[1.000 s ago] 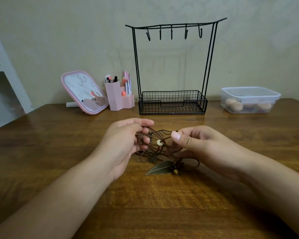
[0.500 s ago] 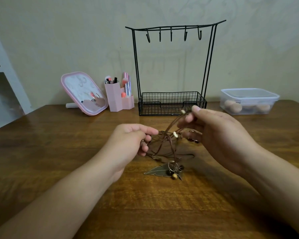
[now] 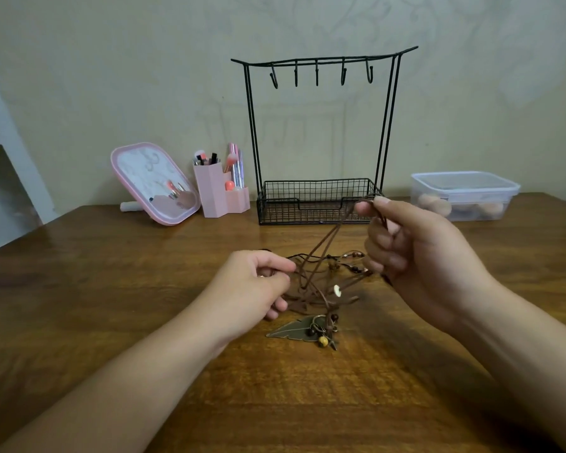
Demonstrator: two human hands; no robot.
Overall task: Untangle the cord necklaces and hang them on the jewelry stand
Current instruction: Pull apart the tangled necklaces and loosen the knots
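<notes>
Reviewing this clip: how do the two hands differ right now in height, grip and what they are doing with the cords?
The right hand is raised above the table, while the left hand sits low by the tangle. The right hand pinches one cord loop drawn taut up and away; the left hand grips the bunched cord necklaces near the tabletop, anchoring them. Both hold brown cord, and none hangs on the jewelry stand yet.

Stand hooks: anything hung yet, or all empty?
All empty. The five hooks on the jewelry stand hang bare; the cord necklaces remain tangled between the left hand and right hand.
</notes>
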